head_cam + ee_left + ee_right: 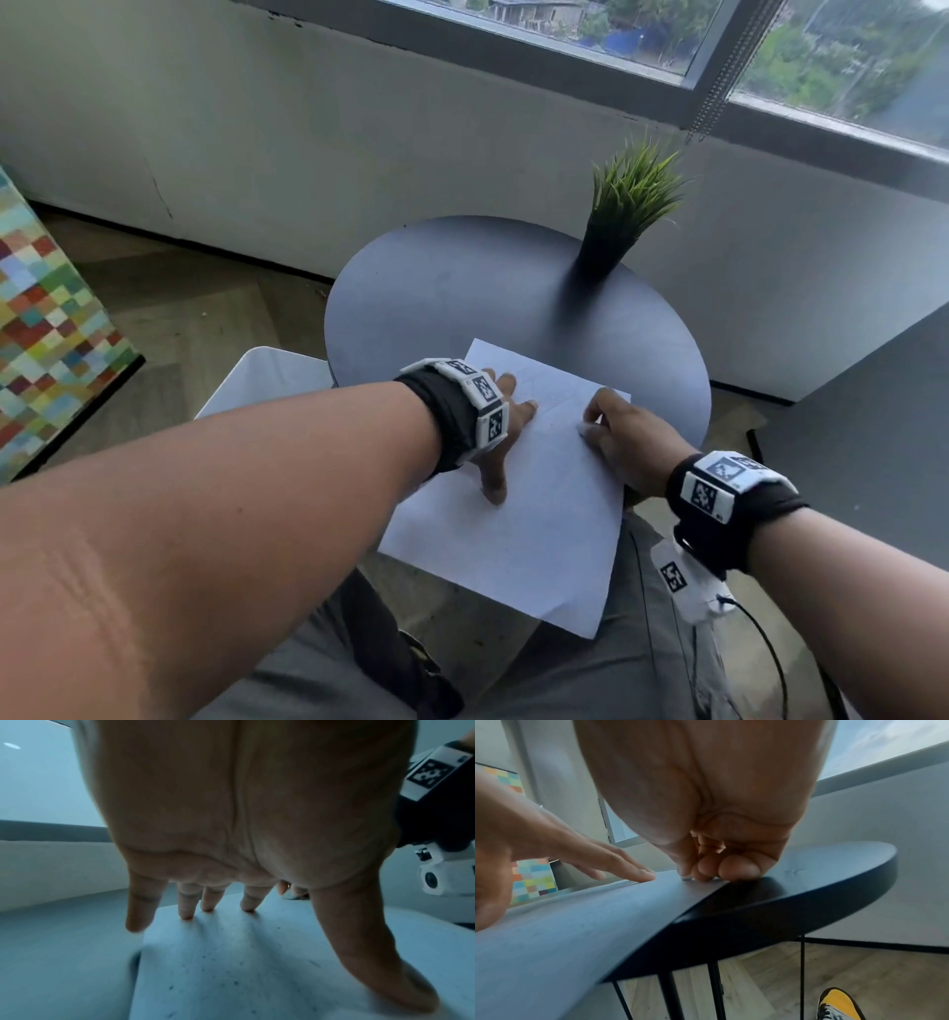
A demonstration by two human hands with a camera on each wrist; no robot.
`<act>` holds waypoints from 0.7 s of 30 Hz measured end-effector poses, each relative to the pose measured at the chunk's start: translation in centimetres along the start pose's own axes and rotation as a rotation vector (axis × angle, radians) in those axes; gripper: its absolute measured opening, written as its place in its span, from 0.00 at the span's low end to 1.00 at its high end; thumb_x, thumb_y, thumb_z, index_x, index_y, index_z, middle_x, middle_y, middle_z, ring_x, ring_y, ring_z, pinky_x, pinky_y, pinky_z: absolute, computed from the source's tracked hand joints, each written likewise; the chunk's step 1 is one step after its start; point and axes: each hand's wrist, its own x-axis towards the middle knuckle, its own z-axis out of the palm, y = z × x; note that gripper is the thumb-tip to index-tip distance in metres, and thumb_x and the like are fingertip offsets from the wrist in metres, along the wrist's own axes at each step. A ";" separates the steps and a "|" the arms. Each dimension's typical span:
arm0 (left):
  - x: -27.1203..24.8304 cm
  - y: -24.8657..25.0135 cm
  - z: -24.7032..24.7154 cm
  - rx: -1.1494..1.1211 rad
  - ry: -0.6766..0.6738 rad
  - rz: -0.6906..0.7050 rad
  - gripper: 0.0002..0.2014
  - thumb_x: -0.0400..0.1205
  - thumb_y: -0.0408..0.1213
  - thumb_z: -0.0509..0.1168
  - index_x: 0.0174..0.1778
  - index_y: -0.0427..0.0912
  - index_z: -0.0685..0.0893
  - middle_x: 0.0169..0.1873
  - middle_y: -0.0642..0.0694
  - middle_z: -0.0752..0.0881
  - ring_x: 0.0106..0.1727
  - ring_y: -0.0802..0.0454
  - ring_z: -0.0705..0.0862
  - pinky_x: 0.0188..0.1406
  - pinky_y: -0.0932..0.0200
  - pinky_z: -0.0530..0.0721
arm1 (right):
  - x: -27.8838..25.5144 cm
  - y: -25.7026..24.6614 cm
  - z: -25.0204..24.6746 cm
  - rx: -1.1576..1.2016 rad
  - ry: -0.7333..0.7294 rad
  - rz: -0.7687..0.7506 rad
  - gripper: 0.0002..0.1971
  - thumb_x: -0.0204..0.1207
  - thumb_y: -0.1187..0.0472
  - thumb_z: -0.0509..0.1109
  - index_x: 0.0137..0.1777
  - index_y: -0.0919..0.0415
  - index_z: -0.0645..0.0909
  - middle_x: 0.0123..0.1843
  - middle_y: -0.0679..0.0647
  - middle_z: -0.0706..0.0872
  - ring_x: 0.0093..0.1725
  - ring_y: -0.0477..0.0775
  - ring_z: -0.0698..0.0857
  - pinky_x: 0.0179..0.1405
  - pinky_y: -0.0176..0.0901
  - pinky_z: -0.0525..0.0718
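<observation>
Pressing flat like that, what is the left hand [500,437] doing? asks one onlooker.

Other: Its fingers [186,902] are straight and spread, tips down on the sheet of paper [539,539] toward the sheet's 10 o'clock side. Probably it is pinning it. The sheet lies at the 6 o'clock edge of the table [436,293], and its near half overhangs toward the person's lap.

First: And the right hand [626,442]?

Other: It is curled, thumb and fingers pinching a small white piece [585,429], apparently an eraser, against the sheet near its 1 o'clock corner, beside faint pencil lines. Rubbing would drag loose paper, hence the pinning.

First: Is anything in the way?

Other: The potted plant [624,210] stands at the table's 1 o'clock, well apart from both hands.
</observation>
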 end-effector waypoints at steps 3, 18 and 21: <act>0.1 0.1 0.3 -0.040 -0.004 -0.015 0.69 0.57 0.72 0.78 0.88 0.58 0.42 0.88 0.39 0.42 0.86 0.33 0.52 0.80 0.29 0.62 | -0.3 -0.6 -0.2 -0.044 -0.005 -0.009 0.06 0.82 0.50 0.61 0.50 0.50 0.70 0.48 0.56 0.85 0.47 0.60 0.81 0.47 0.51 0.81; -0.5 -1.2 1.2 -0.072 -0.003 -0.024 0.70 0.58 0.72 0.78 0.86 0.63 0.37 0.87 0.47 0.34 0.87 0.36 0.38 0.81 0.25 0.55 | -3.4 -5.6 1.4 -0.280 -0.091 -0.312 0.09 0.83 0.55 0.59 0.58 0.58 0.69 0.53 0.60 0.84 0.52 0.65 0.81 0.44 0.49 0.77; -0.8 -2.4 1.3 -0.066 -0.021 -0.035 0.70 0.57 0.73 0.78 0.86 0.65 0.36 0.87 0.49 0.33 0.88 0.36 0.38 0.81 0.25 0.53 | -4.6 -7.3 2.7 -0.319 -0.145 -0.502 0.09 0.83 0.55 0.59 0.58 0.58 0.69 0.50 0.58 0.83 0.49 0.63 0.81 0.42 0.52 0.79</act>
